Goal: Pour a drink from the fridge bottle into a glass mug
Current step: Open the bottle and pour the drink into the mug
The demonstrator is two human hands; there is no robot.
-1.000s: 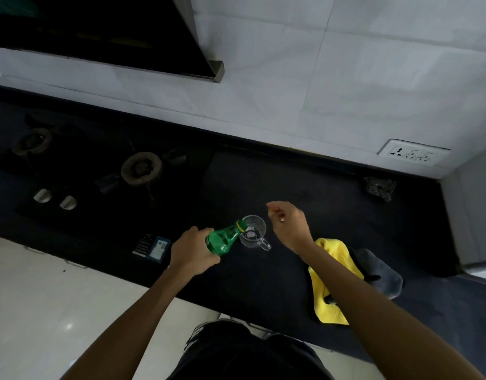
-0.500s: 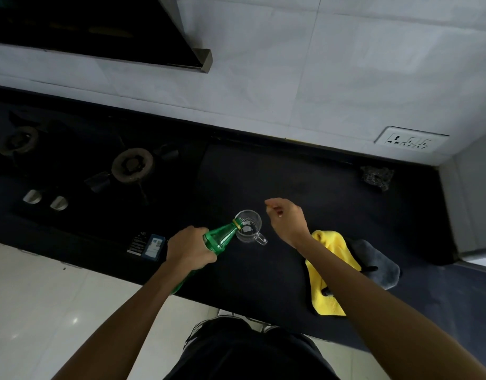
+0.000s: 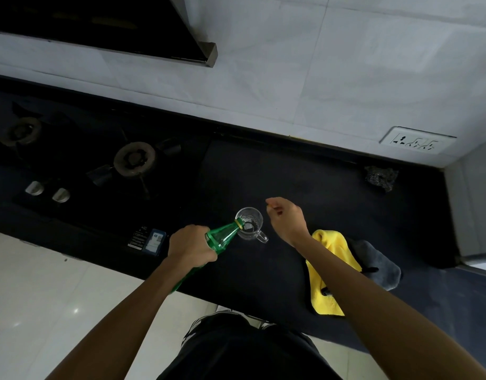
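Green bottle [image 3: 222, 238] tilted, mouth over rim of clear glass mug [image 3: 249, 224]; mug upright on counter

Black counter [image 3: 277, 171]: glass mug [image 3: 249, 224], yellow cloth [image 3: 329, 272], grey cloth [image 3: 378, 267], scrubber [image 3: 380, 177].

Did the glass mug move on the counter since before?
Cannot tell. The mug keeps about the same place next to the yellow cloth and the sticker; the small shifts in the picture look like head-camera movement.

1 head-worn wide-angle view looks steeply down and forward from above the dark worktop [image 3: 263, 270], facing the tiled wall [image 3: 291, 78], with both forearms reaching in close below.
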